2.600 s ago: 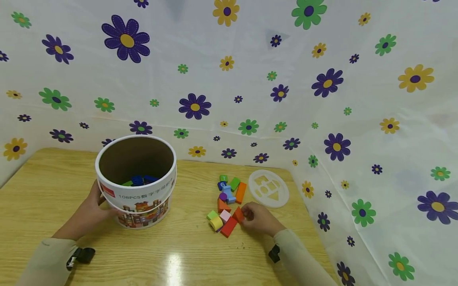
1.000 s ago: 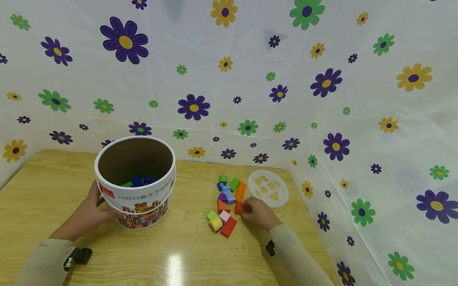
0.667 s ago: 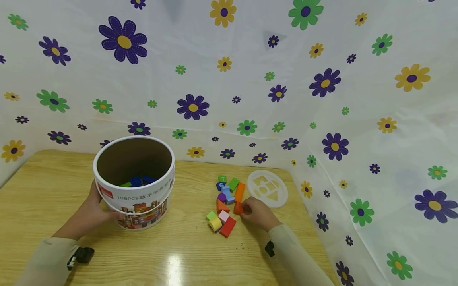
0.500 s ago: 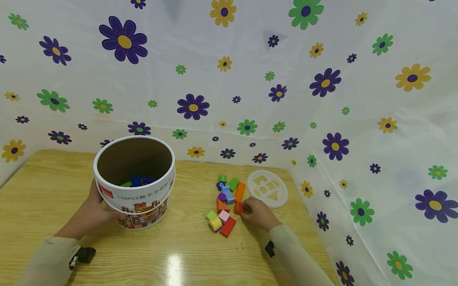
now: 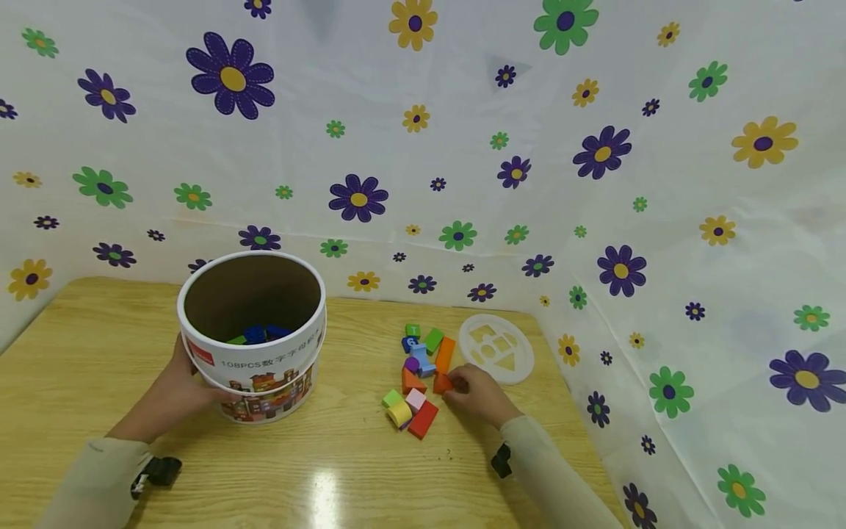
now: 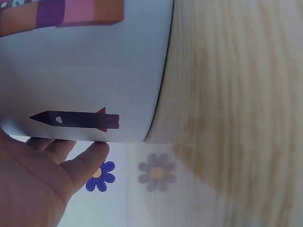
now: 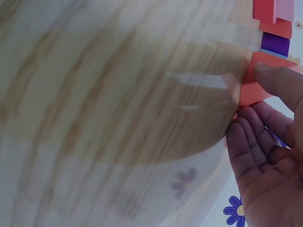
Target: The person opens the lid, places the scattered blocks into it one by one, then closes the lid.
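Observation:
A large white bucket (image 5: 256, 360) printed with a block-set picture stands upright at the left of the wooden table, with several blocks inside. My left hand (image 5: 170, 393) rests spread against its side, thumb toward the front; in the left wrist view, fingers touch the wall. At right, my right hand (image 5: 481, 395) pinches a small red-orange triangular block (image 5: 442, 383) on the table, thumb on top of it in the right wrist view. That block sits at the near end of a long orange block (image 5: 445, 354). Beside it lies another orange-red triangular block (image 5: 413, 380).
Near the right hand are a red rectangular block (image 5: 423, 419), a yellow arch block (image 5: 399, 413), a pink block (image 5: 416, 399), a light-blue block (image 5: 421, 358) and several small green, blue and purple ones. A white cut-out disc (image 5: 471, 339) lies behind. Flowered cloth (image 5: 396, 147) surrounds the table.
The pinched triangular block has moved away from the red rectangular block, to the end of the long orange one. My right hand moved with it. The left hand and bucket stay put.

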Tool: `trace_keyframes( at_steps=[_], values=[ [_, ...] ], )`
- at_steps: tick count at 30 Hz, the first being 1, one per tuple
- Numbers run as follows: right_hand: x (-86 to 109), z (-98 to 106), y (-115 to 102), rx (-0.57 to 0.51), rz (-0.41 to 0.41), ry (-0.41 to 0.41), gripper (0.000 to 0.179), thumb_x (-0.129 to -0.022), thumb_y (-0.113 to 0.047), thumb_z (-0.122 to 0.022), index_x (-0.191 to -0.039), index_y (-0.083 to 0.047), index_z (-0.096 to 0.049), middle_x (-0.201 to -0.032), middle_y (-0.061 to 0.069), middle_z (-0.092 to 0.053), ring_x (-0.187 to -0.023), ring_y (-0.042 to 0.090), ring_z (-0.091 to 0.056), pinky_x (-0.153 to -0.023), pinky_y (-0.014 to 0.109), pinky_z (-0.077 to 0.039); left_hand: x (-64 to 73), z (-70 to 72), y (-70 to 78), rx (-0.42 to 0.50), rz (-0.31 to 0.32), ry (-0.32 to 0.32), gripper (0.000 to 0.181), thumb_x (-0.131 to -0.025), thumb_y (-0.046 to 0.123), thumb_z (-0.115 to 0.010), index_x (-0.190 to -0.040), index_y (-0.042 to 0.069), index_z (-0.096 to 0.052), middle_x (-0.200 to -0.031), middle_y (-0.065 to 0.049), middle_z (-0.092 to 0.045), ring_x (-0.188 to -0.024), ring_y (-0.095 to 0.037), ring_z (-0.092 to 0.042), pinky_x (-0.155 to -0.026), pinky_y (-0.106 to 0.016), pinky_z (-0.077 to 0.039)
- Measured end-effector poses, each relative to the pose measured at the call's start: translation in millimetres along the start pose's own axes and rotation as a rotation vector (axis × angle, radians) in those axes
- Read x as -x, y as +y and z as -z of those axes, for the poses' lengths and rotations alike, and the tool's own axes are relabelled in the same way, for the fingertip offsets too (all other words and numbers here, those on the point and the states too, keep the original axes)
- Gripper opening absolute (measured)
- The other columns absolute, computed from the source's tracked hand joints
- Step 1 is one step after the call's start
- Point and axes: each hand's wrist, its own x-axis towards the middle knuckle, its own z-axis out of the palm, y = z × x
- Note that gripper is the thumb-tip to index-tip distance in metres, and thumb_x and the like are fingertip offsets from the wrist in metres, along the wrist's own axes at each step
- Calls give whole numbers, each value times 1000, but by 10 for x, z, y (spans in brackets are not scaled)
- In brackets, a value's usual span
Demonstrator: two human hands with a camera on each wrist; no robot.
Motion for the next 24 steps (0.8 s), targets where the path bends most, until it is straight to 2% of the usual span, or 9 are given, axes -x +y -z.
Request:
trace_keyframes(
  at_steps=[4,9,13,18,21,24],
  values=[
    [25,18,5,18,25,12,22,-92,-21,-80,-110,-9,-74,-103,0,-67,-95,15,-62,-93,41,-58,4,-13,-2,-6,-14,12,140,-70,10,-97,-164,34,4,-156,-24,-30,-133,-53,-37,-99,-87,-31],
    [63,36,36,11,58,61,23,-92,-21,-79,-112,-10,-74,-106,0,-72,-95,15,-67,-91,41,-60,-4,-20,-6,-1,-24,16,140,-69,10,-97,-165,33,2,-156,-22,-31,-132,-50,-38,-99,-87,-32],
    [96,55,62,-6,116,130,21,-92,-17,-78,-112,-11,-75,-106,-2,-73,-94,14,-68,-88,38,-61,-9,-18,-11,2,-42,14,140,-69,8,-97,-165,35,2,-156,-18,-31,-133,-47,-38,-98,-87,-33],
    [113,96,63,-61,229,259,22,-91,-11,-79,-113,-11,-76,-104,-2,-71,-94,15,-68,-85,38,-63,-9,-18,-1,14,-50,12,142,-68,6,-97,-165,36,2,-156,-16,-31,-134,-46,-38,-98,-87,-33],
    [93,116,58,-73,285,333,23,-91,-9,-78,-113,-11,-76,-104,-1,-70,-93,15,-66,-84,38,-63,-2,-15,8,13,-38,11,141,-68,7,-97,-165,33,2,-156,-20,-31,-134,-50,-38,-98,-87,-32],
    [65,135,33,-85,296,375,25,-91,-8,-78,-116,-10,-76,-106,1,-69,-94,15,-66,-85,41,-62,2,-10,25,-9,-16,10,141,-68,9,-98,-165,30,3,-156,-25,-29,-136,-56,-36,-99,-87,-31]
  ],
)
